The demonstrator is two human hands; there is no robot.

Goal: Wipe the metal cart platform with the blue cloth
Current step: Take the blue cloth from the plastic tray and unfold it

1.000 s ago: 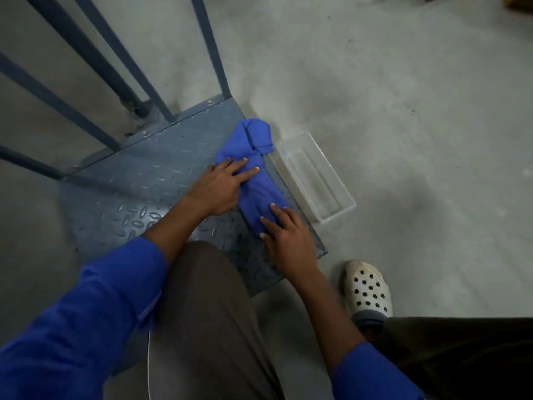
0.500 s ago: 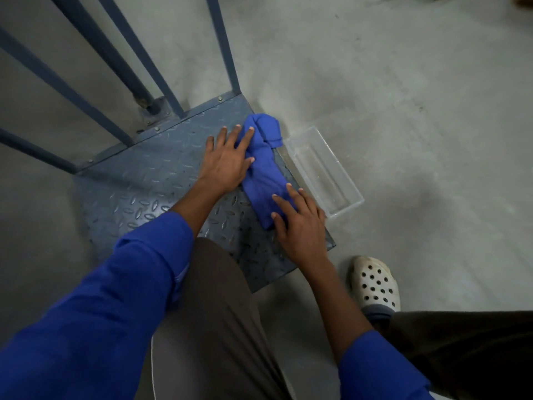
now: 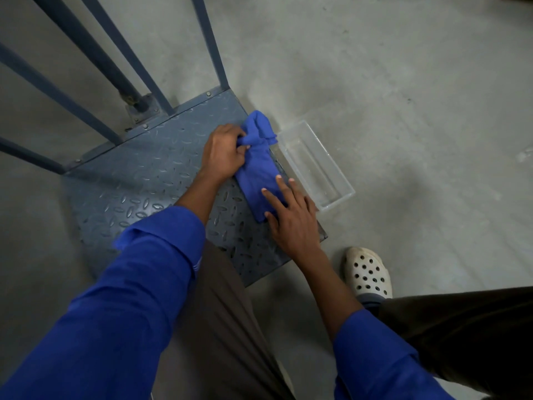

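The blue cloth (image 3: 261, 166) lies folded into a long narrow strip on the metal cart platform (image 3: 150, 192), along the platform's right edge, just above centre of the frame. Its far end is bunched into a loose roll near the platform's upper right corner. The left hand (image 3: 225, 153) is curled closed on the cloth's left edge just below that roll, pinching a fold of fabric between thumb and fingers. The right hand (image 3: 291, 217) is open and flat, fingers spread, pressing the near end of the strip down against the tread plate; it grips nothing. The platform is grey diamond-pattern steel, bolted to a frame of blue steel uprights (image 3: 210, 39) that rise toward the upper left of the frame. A clear plastic tray (image 3: 317, 168) sits on the concrete floor (image 3: 403, 111) just beside the platform's right edge, right of the cloth. A white perforated clog (image 3: 366, 272) stands on the floor at lower right, clear of the platform. The step in hand appears to be arranging or refolding the cloth rather than a wiping stroke. The next move likely calls for flat, even pressure and a sweep leftward across the uncovered plate, keeping the cloth clear of the tray.
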